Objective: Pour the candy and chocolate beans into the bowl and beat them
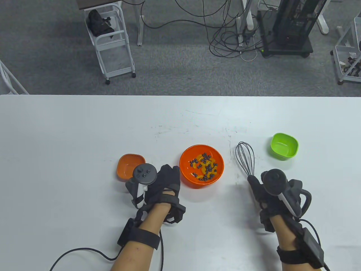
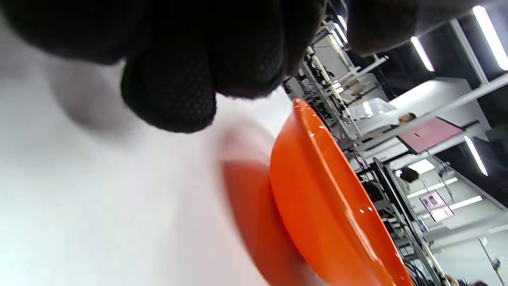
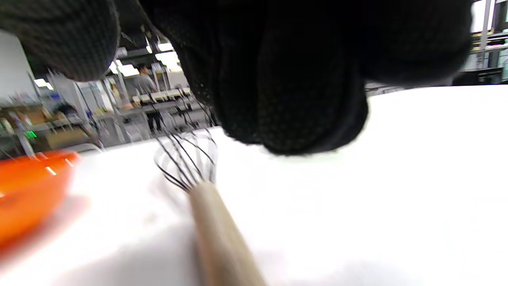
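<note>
A white table (image 1: 70, 146) is filling the lower two thirds of the table view, with grey floor, a white cart (image 1: 111, 45) and cables lying along the upper edge. Near the lower centre of the frame a round orange bowl (image 1: 202, 165) is standing upright and holding yellow candy (image 1: 203, 162) mixed with dark chocolate beans (image 1: 208, 168). Just left of it a smaller orange dish (image 1: 128, 165) is sitting on the table, and toward the right of the frame a green dish (image 1: 284, 146) is standing apart from the rest. Between the bowl and the green dish a whisk (image 1: 245, 158) is lying flat, its wire head pointing toward the top of the frame and its pale wooden handle running down under the right hand. The left hand (image 1: 165, 185) is resting between the small orange dish and the bowl, its gloved fingers (image 2: 170, 95) loosely curled just beside the bowl's rim and gripping nothing. The right hand (image 1: 266, 192) is hovering over the whisk handle; in the right wrist view its fingers (image 3: 301, 99) are hanging curled above the handle with table showing between them, so they are not closing on it.
</note>
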Motion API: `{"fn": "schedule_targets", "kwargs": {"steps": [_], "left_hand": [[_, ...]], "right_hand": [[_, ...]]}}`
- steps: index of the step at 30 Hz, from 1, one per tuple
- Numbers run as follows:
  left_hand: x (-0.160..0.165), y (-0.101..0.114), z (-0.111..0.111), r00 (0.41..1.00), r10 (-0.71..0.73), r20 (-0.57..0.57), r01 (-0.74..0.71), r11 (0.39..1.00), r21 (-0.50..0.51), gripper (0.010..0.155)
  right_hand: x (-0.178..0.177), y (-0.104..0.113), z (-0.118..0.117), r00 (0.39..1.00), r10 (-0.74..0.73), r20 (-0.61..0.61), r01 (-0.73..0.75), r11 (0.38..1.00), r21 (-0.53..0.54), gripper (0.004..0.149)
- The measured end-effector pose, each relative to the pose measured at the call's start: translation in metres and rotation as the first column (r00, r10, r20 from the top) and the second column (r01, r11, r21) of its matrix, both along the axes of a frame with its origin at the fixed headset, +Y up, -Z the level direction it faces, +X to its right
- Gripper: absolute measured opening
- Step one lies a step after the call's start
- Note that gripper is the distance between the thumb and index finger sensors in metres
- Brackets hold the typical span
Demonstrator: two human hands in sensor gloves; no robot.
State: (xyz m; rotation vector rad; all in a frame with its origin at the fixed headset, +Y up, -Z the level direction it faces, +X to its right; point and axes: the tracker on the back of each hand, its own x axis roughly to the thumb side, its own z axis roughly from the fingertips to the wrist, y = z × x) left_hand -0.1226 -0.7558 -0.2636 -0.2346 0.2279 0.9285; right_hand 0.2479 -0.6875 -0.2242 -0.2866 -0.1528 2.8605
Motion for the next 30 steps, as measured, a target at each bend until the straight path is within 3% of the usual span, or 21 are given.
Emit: {"fn": "schedule_targets", "kwargs": {"steps": [5,10,17,22,30], "left_hand": [[0.015,0.040,0.012,0.973,-0.199,0.119,0.182,0.973,0.143,0.062],[0.014,0.064,0.041,0.943,-0.259,0.211,0.206,0.948,0.242,0.067],[0.000,0.066,0.082,0.894,-0.354,0.274,0.257,0.907,0.332,0.075],[0.000,0.061,0.105,0.792,-0.557,0.249,0.435,0.801,0.411,0.080],[-0.004,0.047,0.102,0.790,-0.548,0.275,0.432,0.816,0.384,0.085]], "right_hand": [[-0.008,0.016,0.024,0.995,-0.060,-0.086,0.068,0.993,0.095,0.071],[-0.024,0.023,0.040,0.971,-0.113,-0.211,0.147,0.977,0.153,0.076],[-0.063,0.016,0.055,0.928,-0.049,-0.370,0.105,0.986,0.132,0.083],[-0.081,-0.001,0.060,0.895,-0.014,-0.446,0.034,0.999,0.037,0.087],[-0.085,-0.009,0.058,0.886,-0.019,-0.463,0.024,1.000,0.005,0.093]]}}
